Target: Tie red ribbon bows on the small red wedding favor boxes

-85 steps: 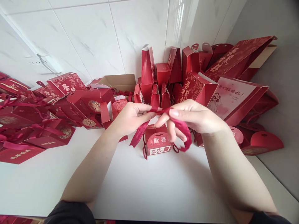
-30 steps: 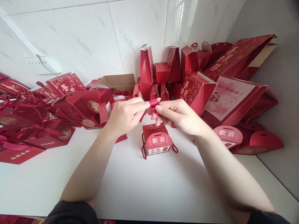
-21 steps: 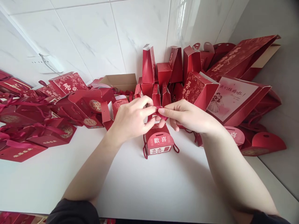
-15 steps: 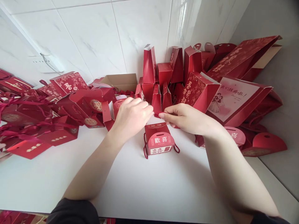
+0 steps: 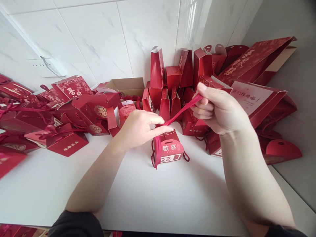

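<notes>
A small red gift box (image 5: pixel 170 150) with gold characters and cord handles stands on the white table (image 5: pixel 158 197) in front of me. A red ribbon (image 5: pixel 181 112) runs taut between my two hands above it. My left hand (image 5: pixel 140 126) pinches the ribbon's lower part just over the box top, and a loose end hangs down the box's left side. My right hand (image 5: pixel 218 110) is closed round the upper end, raised up and to the right of the box.
Several red gift boxes with ribbons (image 5: pixel 66 144) crowd the left side. Upright red boxes (image 5: pixel 158 70) and large red paper bags (image 5: pixel 256 98) fill the back corner against the tiled wall. An open cardboard box (image 5: pixel 125 86) sits behind. The table edge runs along the right.
My hands were together working the ribbon above the box; now my right hand has pulled up and right, drawing the ribbon taut. A red box at the left has shifted.
</notes>
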{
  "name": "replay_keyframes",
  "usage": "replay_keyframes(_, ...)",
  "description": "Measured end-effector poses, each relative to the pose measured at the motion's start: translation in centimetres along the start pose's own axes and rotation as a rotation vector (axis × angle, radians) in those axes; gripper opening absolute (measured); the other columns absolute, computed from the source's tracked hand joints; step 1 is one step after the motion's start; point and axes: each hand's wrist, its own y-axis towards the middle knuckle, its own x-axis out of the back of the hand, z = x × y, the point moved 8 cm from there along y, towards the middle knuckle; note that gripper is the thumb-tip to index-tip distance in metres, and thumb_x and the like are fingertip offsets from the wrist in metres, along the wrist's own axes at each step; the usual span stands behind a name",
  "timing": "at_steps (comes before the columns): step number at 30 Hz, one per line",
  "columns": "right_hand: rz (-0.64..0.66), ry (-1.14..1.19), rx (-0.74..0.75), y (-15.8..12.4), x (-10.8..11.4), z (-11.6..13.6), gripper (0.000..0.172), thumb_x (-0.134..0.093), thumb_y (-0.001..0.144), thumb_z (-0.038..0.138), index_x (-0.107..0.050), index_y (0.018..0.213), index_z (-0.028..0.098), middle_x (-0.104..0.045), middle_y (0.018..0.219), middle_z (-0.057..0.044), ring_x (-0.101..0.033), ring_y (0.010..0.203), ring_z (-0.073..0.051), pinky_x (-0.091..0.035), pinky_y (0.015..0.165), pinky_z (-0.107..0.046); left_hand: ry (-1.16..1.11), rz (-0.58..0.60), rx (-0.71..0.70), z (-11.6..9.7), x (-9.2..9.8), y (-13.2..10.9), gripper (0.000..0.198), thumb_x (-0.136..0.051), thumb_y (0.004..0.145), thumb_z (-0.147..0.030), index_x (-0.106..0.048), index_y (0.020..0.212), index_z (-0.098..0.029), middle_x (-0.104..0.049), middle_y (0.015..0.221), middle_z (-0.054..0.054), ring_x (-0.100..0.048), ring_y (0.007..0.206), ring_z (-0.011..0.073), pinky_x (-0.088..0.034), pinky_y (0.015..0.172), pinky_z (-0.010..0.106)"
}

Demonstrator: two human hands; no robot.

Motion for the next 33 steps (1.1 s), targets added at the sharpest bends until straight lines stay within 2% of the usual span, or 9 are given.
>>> replay_keyframes(2,-0.083,-0.021,0.075,-0.3,0.5,0.9,0.046,-0.068,0.087,0.044,-0.044,0.055,0.022,-0.025,0.052,0.005,-0.018,0.045,-0.009,-0.014,0.042,-0.029,-0.119,0.048,0.152,1.1,0.0,-0.1,0.028,-0.07,0.08,-0.041,-0.066,0.064,-0.018,-0.049,0.054,-0.003,-0.037,0.051,0.0096,-0.027,0.05,0.027)
replay_keyframes(5,-0.155,0.019,0.117,-0.6,0.4,1.3,0.042,-0.069,0.087,0.037,-0.046,0.055,0.021,-0.029,0.052,0.005,-0.019,0.045,-0.009,-0.016,0.043,-0.03,-0.315,0.282,0.249,0.9,-1.0,-0.7,0.015,-0.072,0.078,-0.034,-0.076,0.079,-0.019,-0.061,0.061,-0.002,-0.049,0.055,0.0104,-0.035,0.051,0.024)
replay_keyframes(10,-0.045,0.233,-0.112,0.3,-1.9,-2.1,0.043,-0.073,0.082,0.04,-0.045,0.056,0.02,-0.027,0.048,0.007,-0.019,0.038,-0.006,-0.015,0.036,-0.026,-0.6,0.627,0.078,-2.1,-2.9,-1.6,0.014,-0.066,0.083,-0.022,-0.08,0.083,-0.019,-0.074,0.084,0.004,-0.067,0.078,0.0167,-0.051,0.07,0.025)
replay_keyframes(14,-0.043,0.338,-0.315,0.9,-2.6,-5.3,0.041,-0.08,0.073,0.035,-0.047,0.056,0.017,-0.03,0.045,0.009,-0.021,0.035,-0.002,-0.01,0.032,-0.02,-0.608,0.658,0.011,-2.5,-3.6,-1.8,0.018,-0.063,0.087,-0.026,-0.079,0.088,-0.018,-0.075,0.091,0.007,-0.07,0.082,0.0176,-0.054,0.074,0.025)
replay_keyframes(18,-0.145,0.44,-0.254,1.5,-1.3,-4.8,0.044,-0.076,0.072,0.025,-0.038,0.052,0.018,-0.025,0.043,0.01,-0.017,0.035,-0.002,-0.014,0.032,-0.018,-0.614,0.685,0.124,-2.6,-3.4,-2.5,0.023,-0.063,0.087,-0.027,-0.074,0.105,-0.019,-0.074,0.094,0.005,-0.07,0.075,0.0159,-0.055,0.067,0.024)
replay_keyframes(22,-0.09,0.417,-0.135,0.9,0.1,-1.8,0.045,-0.068,0.079,0.022,-0.035,0.049,0.018,-0.019,0.041,0.01,-0.014,0.035,-0.003,-0.016,0.033,-0.018,-0.627,0.51,0.2,-1.9,-1.3,-1.9,0.026,-0.067,0.084,-0.03,-0.072,0.108,-0.021,-0.075,0.098,0.004,-0.069,0.088,0.0194,-0.055,0.078,0.029)
replay_keyframes(26,0.049,0.11,-0.064,-0.7,1.2,0.7,0.046,-0.073,0.08,0.034,-0.044,0.048,0.017,-0.03,0.04,0.007,-0.023,0.035,-0.003,-0.016,0.036,-0.021,-0.68,0.05,0.321,1.8,2.2,-0.7,0.023,-0.063,0.088,-0.038,-0.077,0.092,-0.02,-0.074,0.093,0.006,-0.067,0.092,0.0199,-0.054,0.078,0.029)
replay_keyframes(29,-0.011,-0.246,0.016,-2.0,3.0,2.5,0.043,-0.073,0.082,0.042,-0.055,0.052,0.017,-0.04,0.043,0.003,-0.033,0.039,-0.006,-0.02,0.037,-0.023,-0.798,-0.294,0.37,4.9,5.1,-1.1,0.02,-0.066,0.085,-0.038,-0.076,0.09,-0.021,-0.073,0.092,0.005,-0.066,0.085,0.0169,-0.053,0.071,0.027)
replay_keyframes(33,-0.178,-0.708,0.041,-3.4,5.7,4.8,0.042,-0.07,0.081,0.055,-0.066,0.06,0.019,-0.054,0.052,-0.002,-0.046,0.045,-0.01,-0.03,0.04,-0.025,-0.844,-0.309,0.397,6.7,7.2,-2.0,0.014,-0.072,0.081,-0.031,-0.077,0.083,-0.018,-0.07,0.082,0.003,-0.061,0.074,0.0117,-0.049,0.068,0.023)
